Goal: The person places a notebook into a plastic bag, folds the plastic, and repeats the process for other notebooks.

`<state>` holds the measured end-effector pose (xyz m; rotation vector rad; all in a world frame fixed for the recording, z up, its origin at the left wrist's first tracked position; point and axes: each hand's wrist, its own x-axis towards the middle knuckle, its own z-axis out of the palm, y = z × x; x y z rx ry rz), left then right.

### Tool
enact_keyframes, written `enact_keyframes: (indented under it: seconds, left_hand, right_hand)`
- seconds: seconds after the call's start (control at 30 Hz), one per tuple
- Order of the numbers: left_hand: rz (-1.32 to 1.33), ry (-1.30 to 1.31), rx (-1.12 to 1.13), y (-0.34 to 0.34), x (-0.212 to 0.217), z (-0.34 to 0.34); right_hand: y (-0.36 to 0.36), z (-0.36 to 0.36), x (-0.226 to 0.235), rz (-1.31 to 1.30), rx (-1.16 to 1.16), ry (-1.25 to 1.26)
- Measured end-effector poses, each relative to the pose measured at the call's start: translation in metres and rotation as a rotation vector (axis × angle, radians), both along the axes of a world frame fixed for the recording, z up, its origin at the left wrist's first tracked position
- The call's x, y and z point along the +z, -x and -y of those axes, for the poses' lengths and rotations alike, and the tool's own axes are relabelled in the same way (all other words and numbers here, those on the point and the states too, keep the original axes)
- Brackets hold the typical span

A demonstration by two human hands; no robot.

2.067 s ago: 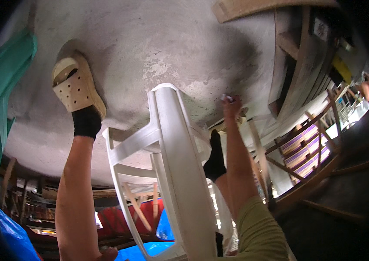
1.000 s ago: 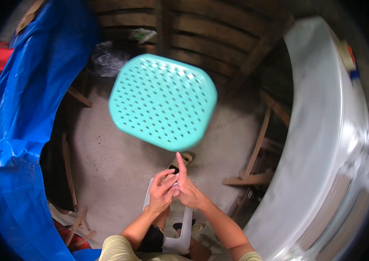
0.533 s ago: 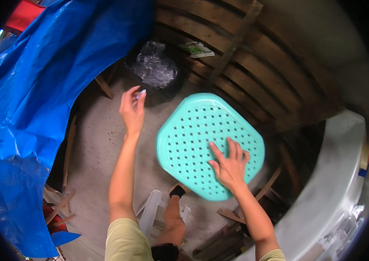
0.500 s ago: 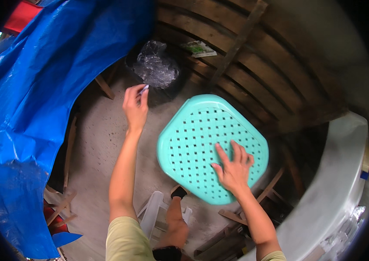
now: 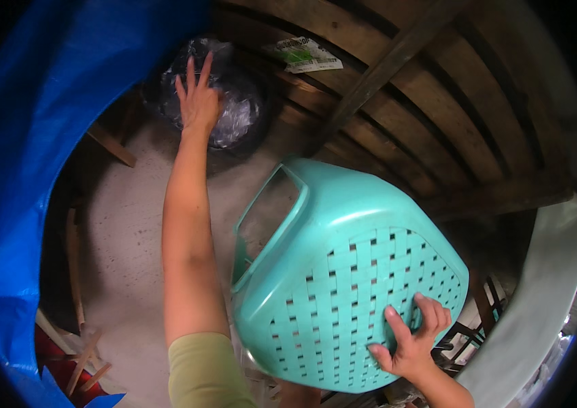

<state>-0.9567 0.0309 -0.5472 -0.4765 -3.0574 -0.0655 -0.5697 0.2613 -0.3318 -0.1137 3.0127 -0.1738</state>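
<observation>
My left hand (image 5: pixel 200 102) reaches far out, fingers spread, over a dark bin (image 5: pixel 159 102) lined or filled with crumpled clear plastic (image 5: pixel 239 115). Nothing shows between those fingers. A turquoise plastic stool (image 5: pixel 363 204) with a woven-pattern, holed seat is in front of me, its seat tilted and one side opening showing at the left. On the right part of that seat rests my right hand (image 5: pixel 414 340), fingers apart and slightly bent, touching the surface without wrapping round it.
Wooden slats (image 5: pixel 492 102) stand behind the stool, with a printed white and green bag piece (image 5: pixel 305 54) against them. A blue tarp (image 5: pixel 3 170) hangs at the left. Thin wood pieces (image 5: pixel 84 360) lie lower left. A pale curved surface (image 5: pixel 540 285) borders the right.
My left hand has moved forward over the bin and spread its fingers; the small whitish scrap it pinched no longer shows. The stool appears larger and more tilted, my right hand still on it.
</observation>
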Motion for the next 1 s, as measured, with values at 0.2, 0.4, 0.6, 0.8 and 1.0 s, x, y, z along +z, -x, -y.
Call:
enact_keyframes:
  seconds: [0.2,0.4,0.6,0.8,1.0]
  left_hand:
    - [1.130,0.272,0.232,-0.013,-0.110,0.036]
    - [0.657,0.119,0.274,-0.009,-0.017,0.031]
    - [0.079,-0.318,0.135,-0.029,0.038,0.030]
    - [0.142,-0.456,0.168,-0.113,0.067,0.064]
    - [0.775,-0.773,0.518,-0.345,0.034,0.111]
  right_hand:
    - [0.003,-0.002,-0.004,-0.026,0.051,0.030]
    - [0.008,0.005,0.005,-0.016,0.001,0.004]
    - [0.008,0.010,0.013,-0.071,-0.025,0.074]
    - [0.006,0.012,0.021,-0.158,-0.082,0.176]
    - [-0.022,0.010,0.019,-0.219,-0.251,0.298]
